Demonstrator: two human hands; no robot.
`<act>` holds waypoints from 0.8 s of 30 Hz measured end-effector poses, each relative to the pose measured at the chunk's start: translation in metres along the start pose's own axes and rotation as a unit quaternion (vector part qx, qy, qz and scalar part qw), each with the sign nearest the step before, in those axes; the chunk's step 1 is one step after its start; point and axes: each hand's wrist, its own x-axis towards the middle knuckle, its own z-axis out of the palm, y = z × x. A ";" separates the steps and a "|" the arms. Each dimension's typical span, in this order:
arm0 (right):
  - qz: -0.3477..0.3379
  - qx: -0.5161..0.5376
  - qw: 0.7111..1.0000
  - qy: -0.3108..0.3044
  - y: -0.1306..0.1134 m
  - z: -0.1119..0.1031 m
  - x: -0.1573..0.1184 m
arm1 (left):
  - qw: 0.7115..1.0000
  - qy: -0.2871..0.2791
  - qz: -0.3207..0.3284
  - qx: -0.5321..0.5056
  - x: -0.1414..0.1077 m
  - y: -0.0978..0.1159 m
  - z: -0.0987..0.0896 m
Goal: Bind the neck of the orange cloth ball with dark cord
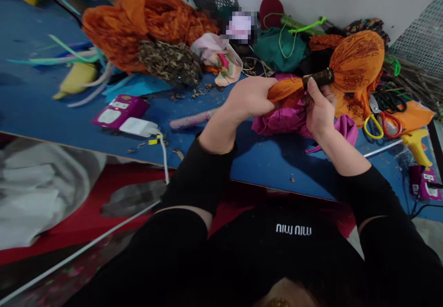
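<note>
My left hand [251, 96] is closed around the twisted tail of an orange patterned cloth [358, 62]. The cloth meets a short dark tube [322, 77], and on the tube's right side it spreads into a rounded, taut shape like a fan. My right hand [320, 113] grips the tube, thumb on its near side and fingers curled beneath. Below both hands lies a crumpled magenta cloth [277, 121] on the blue table [263, 164]. Whether the cloth runs through the tube is hidden.
A heap of orange cloth [148, 16] and dry brown plant matter [169, 62] lie at the back left. Purple box [119, 111] and white charger [138, 127] sit near the left edge. Scissors [382, 123] and a yellow glue gun [417, 143] lie to the right.
</note>
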 end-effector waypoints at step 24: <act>0.043 0.062 0.997 -0.011 0.007 0.004 0.002 | 0.974 -0.089 -0.014 -0.205 0.037 0.029 -0.002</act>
